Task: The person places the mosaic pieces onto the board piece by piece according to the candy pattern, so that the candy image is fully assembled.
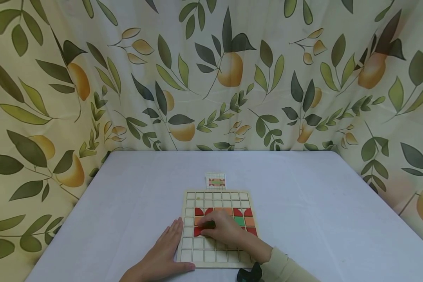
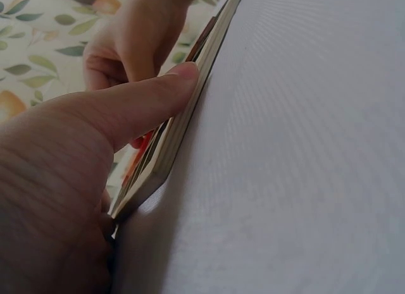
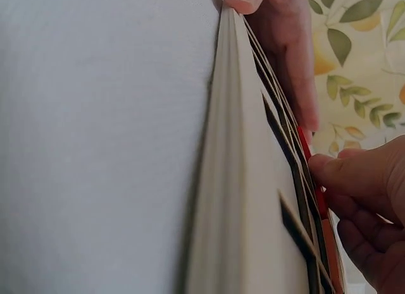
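A square wooden grid board (image 1: 199, 256) lies on the table, with red, orange and green tiles set in its middle rows. My left hand (image 1: 162, 250) rests against the board's left side, fingers straight along the edge and thumb on the front corner. Over the board, my right hand (image 1: 229, 231) is bent down with thumb and fingertips pinching at a red tile (image 1: 197, 232) near the left of the lowest coloured row. A green tile (image 1: 239, 221) and an orange tile (image 1: 250, 221) show right of that hand. It hides the tiles beneath its palm.
A small pattern card (image 1: 216, 177) with a coloured grid lies just beyond the board's far edge. White cloth (image 1: 109, 219) covers the table. A leaf-and-fruit patterned curtain (image 1: 211, 117) hangs behind it. Near the front edge, a black strap piece (image 1: 250, 273) sits at the right wrist.
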The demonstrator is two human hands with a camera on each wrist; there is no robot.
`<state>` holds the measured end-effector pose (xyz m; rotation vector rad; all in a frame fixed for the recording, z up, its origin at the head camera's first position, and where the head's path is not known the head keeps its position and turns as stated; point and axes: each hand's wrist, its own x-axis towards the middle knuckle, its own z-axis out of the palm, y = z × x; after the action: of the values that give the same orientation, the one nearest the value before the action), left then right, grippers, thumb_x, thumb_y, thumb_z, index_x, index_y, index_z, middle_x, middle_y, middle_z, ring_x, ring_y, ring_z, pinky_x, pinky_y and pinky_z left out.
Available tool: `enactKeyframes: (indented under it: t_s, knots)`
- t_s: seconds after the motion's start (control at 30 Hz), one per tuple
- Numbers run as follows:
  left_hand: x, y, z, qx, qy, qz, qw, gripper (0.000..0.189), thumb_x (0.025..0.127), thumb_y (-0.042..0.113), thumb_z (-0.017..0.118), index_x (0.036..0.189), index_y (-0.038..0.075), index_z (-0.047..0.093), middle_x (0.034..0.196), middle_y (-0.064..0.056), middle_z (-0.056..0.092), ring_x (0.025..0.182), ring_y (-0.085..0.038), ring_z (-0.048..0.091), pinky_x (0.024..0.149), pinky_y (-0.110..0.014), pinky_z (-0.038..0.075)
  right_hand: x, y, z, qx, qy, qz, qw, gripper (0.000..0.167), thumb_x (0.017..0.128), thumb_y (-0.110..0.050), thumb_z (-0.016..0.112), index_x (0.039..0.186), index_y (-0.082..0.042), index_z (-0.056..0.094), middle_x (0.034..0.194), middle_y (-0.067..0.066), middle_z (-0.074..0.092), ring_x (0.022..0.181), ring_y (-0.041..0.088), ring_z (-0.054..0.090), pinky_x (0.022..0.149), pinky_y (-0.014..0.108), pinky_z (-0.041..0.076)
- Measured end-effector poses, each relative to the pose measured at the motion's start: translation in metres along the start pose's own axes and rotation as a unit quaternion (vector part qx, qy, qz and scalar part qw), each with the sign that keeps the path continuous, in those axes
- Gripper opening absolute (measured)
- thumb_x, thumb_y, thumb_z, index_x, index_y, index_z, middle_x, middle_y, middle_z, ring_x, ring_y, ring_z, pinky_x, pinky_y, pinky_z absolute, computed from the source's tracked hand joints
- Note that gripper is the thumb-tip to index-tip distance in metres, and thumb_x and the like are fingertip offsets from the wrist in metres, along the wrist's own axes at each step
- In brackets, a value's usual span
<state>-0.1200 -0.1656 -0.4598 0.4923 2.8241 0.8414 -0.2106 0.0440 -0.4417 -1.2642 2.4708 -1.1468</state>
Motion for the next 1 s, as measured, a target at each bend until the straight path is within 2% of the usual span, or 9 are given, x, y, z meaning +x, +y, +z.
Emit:
enactKeyframes:
  t_s: [0.37,0.5,0.67,0.83,0.93,1.0]
  knots:
    - [-0.001,0.002,-0.001,-0.002,-0.002,0.001,1.0000,0.116,0.069,0.074,0.055,0.146,0.000,0.011,0.152,-0.010,0.009,0.138,-0.024,0.004,0.108,-0.049,0.010,0.001,-0.003,-0.002,-0.001,-0.002,0.021,0.9998,0.017,0.081,-0.007,0.070,0.097,-0.009,0.072,0.091,-0.008,0.067,0.085,0.000,0.058,0.074,0.018,0.048]
    - [-0.001,0.002,-0.001,0.000,-0.001,-0.001,1.0000,0.116,0.069,0.074,0.056,0.146,-0.001,0.011,0.152,-0.011,0.010,0.138,-0.025,0.005,0.108,-0.048,0.010,-0.004,-0.003,-0.006,0.012,0.011,0.032,0.9994,0.017,0.080,-0.009,0.071,0.097,-0.008,0.072,0.092,-0.007,0.067,0.087,0.004,0.059,0.077,0.023,0.049]
    - [0.001,0.004,0.000,-0.007,-0.003,-0.008,0.9999,0.117,0.068,0.074,0.057,0.146,-0.002,0.012,0.152,-0.013,0.012,0.138,-0.026,0.007,0.108,-0.049,0.010,-0.026,0.005,-0.021,-0.010,0.059,0.054,0.9968,0.014,0.079,-0.012,0.073,0.093,-0.010,0.072,0.091,-0.006,0.068,0.087,0.010,0.061,0.077,0.029,0.050]
    - [0.002,0.005,0.000,-0.005,0.002,-0.005,1.0000,0.118,0.067,0.074,0.057,0.145,-0.003,0.013,0.151,-0.014,0.014,0.138,-0.028,0.008,0.107,-0.050,0.011,-0.057,0.020,-0.041,-0.018,0.105,0.086,0.9906,0.015,0.078,-0.012,0.074,0.093,-0.010,0.072,0.089,-0.007,0.068,0.085,0.010,0.061,0.078,0.032,0.050]
    - [0.001,0.005,0.000,0.000,0.006,-0.004,1.0000,0.118,0.068,0.075,0.056,0.145,-0.003,0.013,0.151,-0.014,0.014,0.138,-0.028,0.008,0.107,-0.050,0.011,-0.074,0.027,-0.052,-0.017,0.131,0.125,0.9834,0.015,0.077,-0.011,0.075,0.092,-0.012,0.073,0.087,-0.008,0.068,0.086,0.010,0.061,0.081,0.034,0.049]
    - [0.000,0.005,0.000,0.000,0.007,-0.003,1.0000,0.118,0.068,0.074,0.056,0.145,-0.004,0.013,0.151,-0.015,0.014,0.138,-0.028,0.008,0.107,-0.050,0.011,-0.084,0.030,-0.058,-0.012,0.148,0.165,0.9751,0.016,0.076,-0.012,0.075,0.092,-0.014,0.073,0.088,-0.009,0.068,0.088,0.011,0.060,0.083,0.035,0.048]
